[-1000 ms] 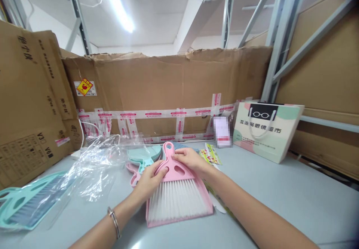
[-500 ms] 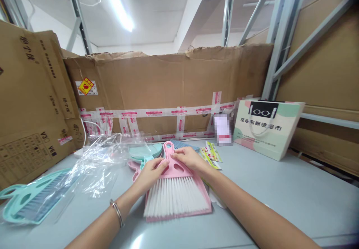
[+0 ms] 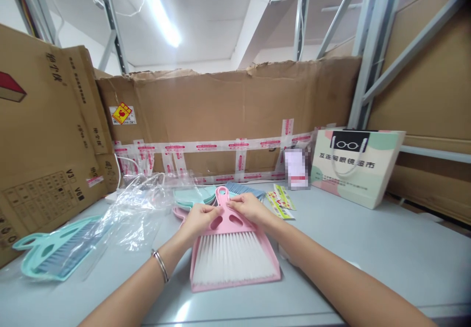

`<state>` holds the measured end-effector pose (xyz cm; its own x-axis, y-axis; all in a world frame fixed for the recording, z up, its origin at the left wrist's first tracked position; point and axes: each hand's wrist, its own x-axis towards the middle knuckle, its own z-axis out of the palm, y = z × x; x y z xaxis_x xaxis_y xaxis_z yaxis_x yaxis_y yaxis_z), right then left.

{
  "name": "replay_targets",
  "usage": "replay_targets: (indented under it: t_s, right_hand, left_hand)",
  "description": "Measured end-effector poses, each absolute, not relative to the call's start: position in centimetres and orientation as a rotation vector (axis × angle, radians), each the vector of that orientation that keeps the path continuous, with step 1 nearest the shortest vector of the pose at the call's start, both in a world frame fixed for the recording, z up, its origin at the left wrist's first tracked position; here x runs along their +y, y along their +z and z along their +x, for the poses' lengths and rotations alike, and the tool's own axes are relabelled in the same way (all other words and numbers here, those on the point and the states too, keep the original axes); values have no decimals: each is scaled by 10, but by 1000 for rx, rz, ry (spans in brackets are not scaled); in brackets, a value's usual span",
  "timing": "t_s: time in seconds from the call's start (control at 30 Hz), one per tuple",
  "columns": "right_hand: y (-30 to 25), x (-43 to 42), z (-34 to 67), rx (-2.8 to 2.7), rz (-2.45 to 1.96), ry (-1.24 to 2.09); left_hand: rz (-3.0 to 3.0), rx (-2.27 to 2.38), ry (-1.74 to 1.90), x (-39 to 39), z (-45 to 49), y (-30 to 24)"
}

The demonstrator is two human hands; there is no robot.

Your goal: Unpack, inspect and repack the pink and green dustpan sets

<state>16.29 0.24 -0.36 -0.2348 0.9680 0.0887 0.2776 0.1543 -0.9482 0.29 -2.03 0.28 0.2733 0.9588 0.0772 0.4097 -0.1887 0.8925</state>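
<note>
A pink hand brush [image 3: 225, 220] with white bristles lies nested in a pink dustpan [image 3: 273, 271] on the grey table [image 3: 386, 248]. My left hand [image 3: 198, 219] grips the left side of the brush's handle part, fingers curled on it. My right hand [image 3: 249, 208] pinches the handle from the right. A metal bangle sits on my left wrist. Just behind the pink set lie teal dustpans [image 3: 193, 197] and a bluish brush [image 3: 241, 188].
A teal brush-and-dustpan set [image 3: 55, 253] lies at the left under crumpled clear plastic bags [image 3: 136, 209]. Taped cardboard walls [image 3: 228, 116] ring the table's back and left. A paper gift bag [image 3: 355, 167] stands at the right, with printed cards [image 3: 279, 202] nearby.
Both hands have shifted up toward the narrow end of the pink handle and closed into tighter grips. The pink set has turned slightly on the table.
</note>
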Motion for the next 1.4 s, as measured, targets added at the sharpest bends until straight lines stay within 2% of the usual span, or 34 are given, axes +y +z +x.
replay_targets:
  t_s: [0.43, 1.1, 1.4]
  right_hand:
    - [-11, -1, 164, -1679, -1240, 1013]
    - [-7, -8, 157, -1662, -1204, 1035]
    - [-14, 14, 178, -1629, -1196, 995]
  left_hand:
    - [1697, 1222, 894, -12, 5, -11]
    - [1671, 1212, 971, -8, -3, -17]
    - [1441, 904, 615, -25, -21, 1]
